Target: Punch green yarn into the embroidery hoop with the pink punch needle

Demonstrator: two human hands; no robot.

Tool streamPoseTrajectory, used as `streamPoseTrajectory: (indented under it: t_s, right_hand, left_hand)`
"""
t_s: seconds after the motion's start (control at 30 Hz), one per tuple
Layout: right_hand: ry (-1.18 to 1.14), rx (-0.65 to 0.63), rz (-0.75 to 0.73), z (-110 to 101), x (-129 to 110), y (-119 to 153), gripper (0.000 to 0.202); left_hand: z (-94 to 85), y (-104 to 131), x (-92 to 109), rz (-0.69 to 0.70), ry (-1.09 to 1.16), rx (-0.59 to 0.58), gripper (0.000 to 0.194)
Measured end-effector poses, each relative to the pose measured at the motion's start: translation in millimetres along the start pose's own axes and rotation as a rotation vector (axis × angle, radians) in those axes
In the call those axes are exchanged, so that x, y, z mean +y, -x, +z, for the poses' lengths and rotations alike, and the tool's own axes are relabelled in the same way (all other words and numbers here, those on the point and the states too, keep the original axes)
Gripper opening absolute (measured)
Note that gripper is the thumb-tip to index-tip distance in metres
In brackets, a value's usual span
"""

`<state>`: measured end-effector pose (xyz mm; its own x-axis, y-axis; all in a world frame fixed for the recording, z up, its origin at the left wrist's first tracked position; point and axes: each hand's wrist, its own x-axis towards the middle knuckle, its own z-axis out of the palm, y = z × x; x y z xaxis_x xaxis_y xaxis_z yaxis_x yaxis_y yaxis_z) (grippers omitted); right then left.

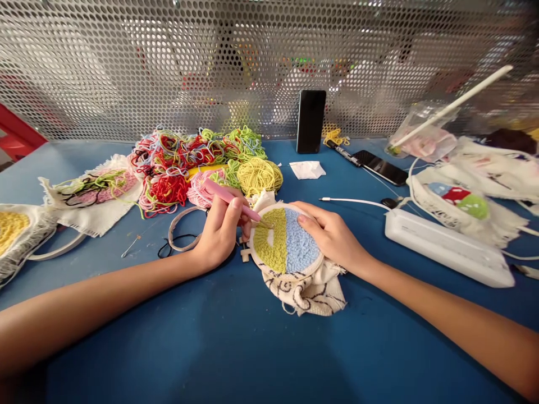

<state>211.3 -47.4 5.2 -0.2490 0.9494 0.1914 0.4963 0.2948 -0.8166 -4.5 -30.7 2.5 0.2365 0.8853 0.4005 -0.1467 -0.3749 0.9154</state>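
One left hand (219, 233) pinched a pink tool (227, 196), its tip at the yellow-green stitching (272, 259); the right hand (339, 240) gripped the hoop (289, 276), inward from the table's (202, 348) far edge. Filling-in seemed under way; the next stitch called for steady, taut cloth (324, 293).

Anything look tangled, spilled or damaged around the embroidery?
The yarn heap beyond the left hand looks tangled: its colours jumbled, with loose loops at its edges. Nothing looks spilled, and the embroidery shows no visible damage.
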Motion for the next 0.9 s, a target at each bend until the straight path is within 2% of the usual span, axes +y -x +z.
streamPoseTrajectory:
  t_s: [0.17, 0.33, 0.43, 0.6, 0.73, 0.9]
  right_hand:
    - [0.002, 0.0, 0.003, 0, -2, 1, 0.04]
    - [0.01, 0.012, -0.004, -2, -5, 5, 0.04]
    - [0.03, 0.044, -0.02, -2, -5, 8, 0.04]
    - [0.041, 0.064, -0.023, -3, -6, 11, 0.041]
    - [0.05, 0.061, -0.042, -4, -7, 13, 0.042]
    - [0.068, 0.062, -0.043, -4, -7, 13, 0.043]
  left_hand:
    - [-1.4, 3, -1, 0.064, -0.096, -0.06, 0.015]
    - [-6.8, 4, -3, 0.298, -0.31, -0.183, 0.014]
    - [-7.0, 4, -1, 0.354, -0.425, -0.245, 0.017]
    - [-4.2, 3, 3, 0.452, -0.503, -0.269, 0.017]
    - [-3.5, 0, 4, 0.477, -0.562, -0.27, 0.019]
    - [-3.2, -3, 5, 0.563, -0.605, -0.314, 0.012]
